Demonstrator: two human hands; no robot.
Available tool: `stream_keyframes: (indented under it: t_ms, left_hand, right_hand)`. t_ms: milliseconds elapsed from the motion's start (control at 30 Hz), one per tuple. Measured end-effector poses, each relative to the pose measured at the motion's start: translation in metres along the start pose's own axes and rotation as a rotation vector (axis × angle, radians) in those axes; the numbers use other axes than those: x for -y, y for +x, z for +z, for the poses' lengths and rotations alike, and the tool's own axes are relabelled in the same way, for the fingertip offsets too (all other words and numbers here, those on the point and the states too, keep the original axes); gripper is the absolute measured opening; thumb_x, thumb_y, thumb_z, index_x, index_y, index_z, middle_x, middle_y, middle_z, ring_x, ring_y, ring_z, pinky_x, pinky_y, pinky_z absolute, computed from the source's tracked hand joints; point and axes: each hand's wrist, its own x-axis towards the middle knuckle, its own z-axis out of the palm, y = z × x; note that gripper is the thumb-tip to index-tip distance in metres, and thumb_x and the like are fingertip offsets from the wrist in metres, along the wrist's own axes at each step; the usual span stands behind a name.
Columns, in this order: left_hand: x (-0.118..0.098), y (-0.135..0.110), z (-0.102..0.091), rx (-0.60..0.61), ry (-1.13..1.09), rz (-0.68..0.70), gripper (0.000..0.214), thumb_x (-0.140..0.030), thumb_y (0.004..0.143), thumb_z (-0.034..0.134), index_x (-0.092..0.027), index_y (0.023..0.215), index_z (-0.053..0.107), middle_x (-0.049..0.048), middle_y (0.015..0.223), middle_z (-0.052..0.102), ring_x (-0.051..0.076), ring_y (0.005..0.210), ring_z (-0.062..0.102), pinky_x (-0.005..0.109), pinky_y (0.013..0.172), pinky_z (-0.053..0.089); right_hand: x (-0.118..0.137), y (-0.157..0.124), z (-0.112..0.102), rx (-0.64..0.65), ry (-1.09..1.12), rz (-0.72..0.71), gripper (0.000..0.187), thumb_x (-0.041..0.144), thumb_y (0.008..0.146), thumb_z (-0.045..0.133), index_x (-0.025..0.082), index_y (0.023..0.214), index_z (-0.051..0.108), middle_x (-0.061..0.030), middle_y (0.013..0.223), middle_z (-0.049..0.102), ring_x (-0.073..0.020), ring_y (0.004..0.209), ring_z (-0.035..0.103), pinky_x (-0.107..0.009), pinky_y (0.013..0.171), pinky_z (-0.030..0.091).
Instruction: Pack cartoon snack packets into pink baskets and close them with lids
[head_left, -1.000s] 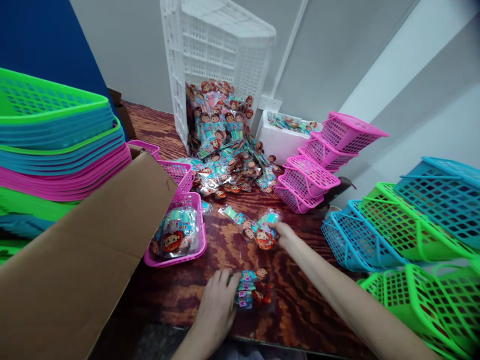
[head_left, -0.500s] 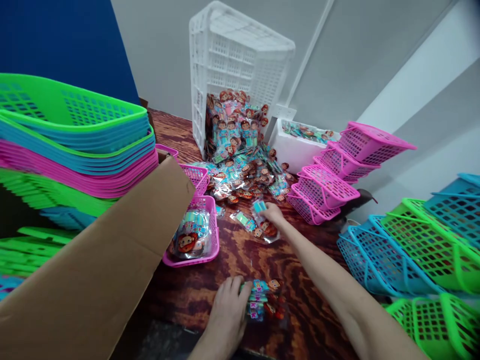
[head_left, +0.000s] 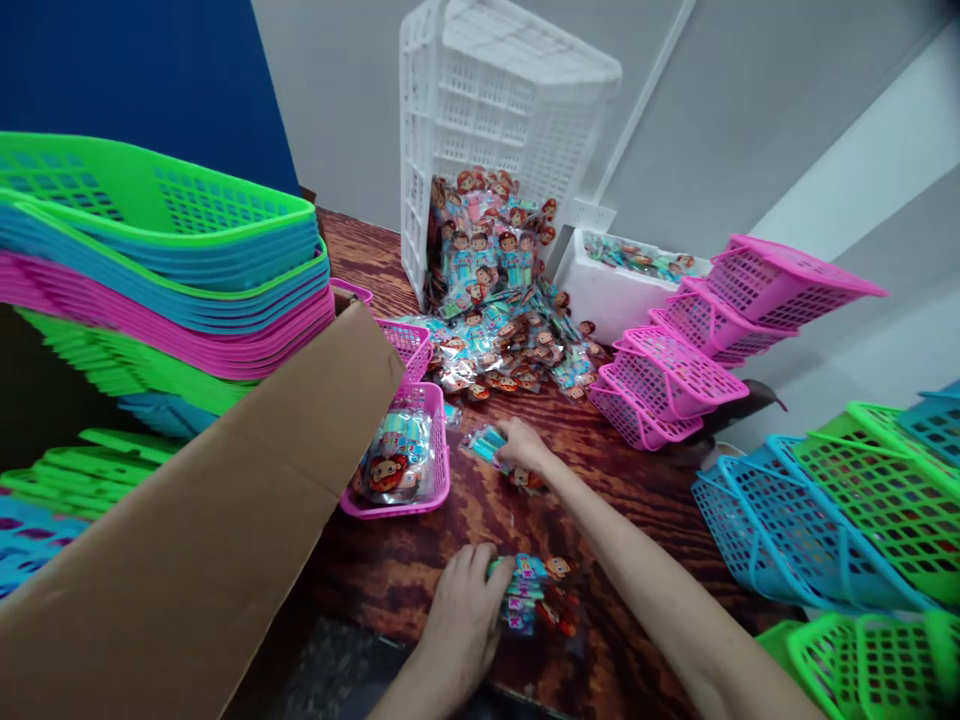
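Observation:
My left hand (head_left: 466,610) rests on the near edge of the dark wooden table (head_left: 600,560), its fingers closed round a small stack of cartoon-printed packets (head_left: 536,593). Farther out, my right hand (head_left: 523,447) lies over loose packets (head_left: 489,444) on the table, fingers curled onto them. Just left of that hand, a pink basket (head_left: 409,460) holds several of the same packets. A big pile of packets (head_left: 502,340) spills from a tipped white crate (head_left: 495,130) at the back.
A cardboard box flap (head_left: 187,540) juts in at lower left. Stacked green, blue and pink baskets (head_left: 165,280) rise on the left. Pink baskets (head_left: 697,340) lean at centre right, blue and green ones (head_left: 840,500) at far right. A white foam box (head_left: 622,280) sits by the wall.
My right hand has moved left across the table and come down on the loose packets near the pink basket. My left hand has stayed on its stack. The view has shifted right.

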Motion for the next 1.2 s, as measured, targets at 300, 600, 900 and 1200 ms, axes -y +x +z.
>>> stream_keyframes:
  t_ms: [300, 600, 900, 1200]
  left_hand:
    - [0.002, 0.0, -0.032, -0.059, -0.055, -0.12, 0.068, 0.005, 0.066, 0.057, -0.028, 0.126, 0.054, 0.0035, 0.166, 0.002, 0.029, 0.137, 0.037, 0.043, 0.109, 0.039]
    - [0.006, 0.006, -0.038, -0.035, -0.061, -0.047, 0.067, 0.005, 0.067, 0.064, -0.027, 0.125, 0.054, 0.004, 0.167, -0.007, 0.03, 0.146, 0.026, 0.046, 0.114, 0.036]
    - [0.015, 0.015, -0.045, 0.033, 0.002, 0.07, 0.065, 0.003, 0.069, 0.065, -0.026, 0.125, 0.054, 0.008, 0.166, 0.009, 0.029, 0.145, 0.031, 0.048, 0.114, 0.037]
    - [0.006, 0.003, -0.039, -0.082, 0.084, 0.104, 0.069, 0.008, 0.068, 0.059, -0.023, 0.13, 0.057, 0.0065, 0.166, -0.015, 0.035, 0.152, 0.004, 0.052, 0.117, 0.029]
  right_hand:
    - [-0.014, -0.108, 0.01, -0.054, -0.059, -0.499, 0.052, 0.007, 0.08, 0.053, 0.023, 0.13, 0.055, -0.0057, 0.108, 0.064, -0.0222, 0.103, 0.053, -0.034, 0.096, 0.04]
    - [-0.051, -0.149, 0.039, -0.137, 0.038, -0.361, 0.089, 0.01, 0.086, 0.053, 0.022, 0.159, 0.004, -0.013, 0.135, 0.058, -0.0266, 0.115, 0.057, -0.043, 0.098, 0.048]
    - [-0.046, -0.157, 0.041, -0.145, 0.072, -0.399, 0.055, 0.009, 0.088, 0.047, 0.019, 0.142, 0.047, -0.0124, 0.124, 0.065, -0.0255, 0.114, 0.06, -0.045, 0.1, 0.048]
    - [-0.042, -0.158, 0.037, -0.095, 0.13, -0.421, 0.04, 0.007, 0.09, 0.047, 0.021, 0.125, 0.059, -0.0079, 0.114, 0.068, -0.0223, 0.105, 0.06, -0.036, 0.094, 0.048]
